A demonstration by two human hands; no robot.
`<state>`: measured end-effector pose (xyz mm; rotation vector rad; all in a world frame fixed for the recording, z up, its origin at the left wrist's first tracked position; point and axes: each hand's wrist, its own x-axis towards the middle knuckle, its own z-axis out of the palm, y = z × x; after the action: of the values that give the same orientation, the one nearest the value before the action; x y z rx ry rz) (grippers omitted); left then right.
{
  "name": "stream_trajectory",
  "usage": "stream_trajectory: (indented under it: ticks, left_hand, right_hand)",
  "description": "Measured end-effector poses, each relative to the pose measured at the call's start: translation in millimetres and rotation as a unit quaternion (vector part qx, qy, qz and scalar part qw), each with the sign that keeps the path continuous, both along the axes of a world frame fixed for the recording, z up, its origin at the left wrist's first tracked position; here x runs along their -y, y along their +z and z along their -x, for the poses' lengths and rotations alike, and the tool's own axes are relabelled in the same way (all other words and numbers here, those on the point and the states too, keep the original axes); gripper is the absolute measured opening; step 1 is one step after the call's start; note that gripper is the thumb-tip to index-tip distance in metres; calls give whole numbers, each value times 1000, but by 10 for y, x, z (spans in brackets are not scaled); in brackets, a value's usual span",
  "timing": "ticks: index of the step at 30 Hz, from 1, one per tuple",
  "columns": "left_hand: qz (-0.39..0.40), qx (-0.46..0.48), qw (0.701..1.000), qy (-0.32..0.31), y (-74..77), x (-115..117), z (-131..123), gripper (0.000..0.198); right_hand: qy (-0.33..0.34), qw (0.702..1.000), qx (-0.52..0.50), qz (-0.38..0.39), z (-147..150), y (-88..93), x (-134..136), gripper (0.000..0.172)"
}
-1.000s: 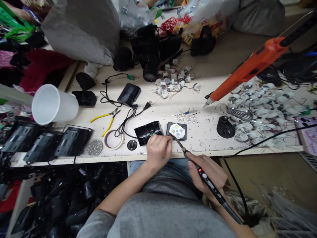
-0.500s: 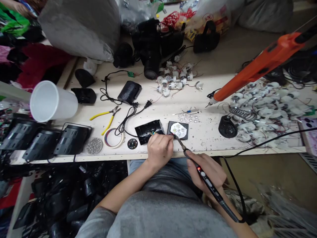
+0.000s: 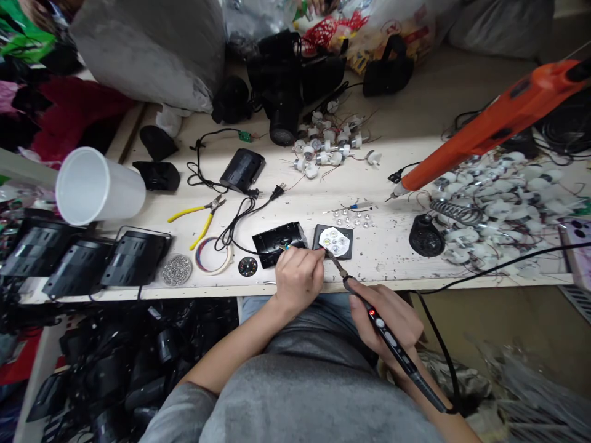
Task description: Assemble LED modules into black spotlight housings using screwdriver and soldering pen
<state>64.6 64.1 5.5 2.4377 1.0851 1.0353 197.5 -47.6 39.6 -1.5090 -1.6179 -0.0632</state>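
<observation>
My right hand (image 3: 390, 317) is closed around a soldering iron (image 3: 392, 344) with a small red light on its handle. The iron's tip meets the left lower part of a white LED board (image 3: 340, 234) with several clear lenses, set in a black square frame (image 3: 349, 249). Beside that board, the fingertips of my left hand (image 3: 300, 277) pinch what looks like a thin wire, mostly hidden by the fingers. Just behind the left hand lies an open black housing (image 3: 272, 245) with a cord attached. Small clear lenses (image 3: 353, 218) rest beyond the board.
Yellow-handled cutters (image 3: 203, 227), a tape roll (image 3: 207, 264) and a white tub (image 3: 96, 187) stand left. On the right, an orange electric tool (image 3: 484, 132) hangs over a pile of white parts (image 3: 494, 209) near a black stand with a spring (image 3: 455, 212). Another person's hand (image 3: 316, 6) shows at the top.
My hands, the soldering iron and the board keep nearly the same positions. The view has shifted slightly, and another person's hand has appeared at the top.
</observation>
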Motion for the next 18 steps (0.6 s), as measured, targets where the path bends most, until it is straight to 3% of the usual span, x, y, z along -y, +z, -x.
stream_trajectory:
  ticks: [13, 16, 18]
  left_hand:
    - [-19, -2, 1000, 5, -6, -3, -3, 17]
    - [-26, 3, 1000, 4, 4, -8, -1, 16]
    - [-32, 11, 999, 2, 14, -13, 2, 15]
  right_hand:
    - [4, 1000, 1, -20, -36, 72, 121, 35]
    - [-35, 999, -3, -29, -110, 120, 182, 35]
    - [-108, 994, -3, -26, -238, 161, 214, 32]
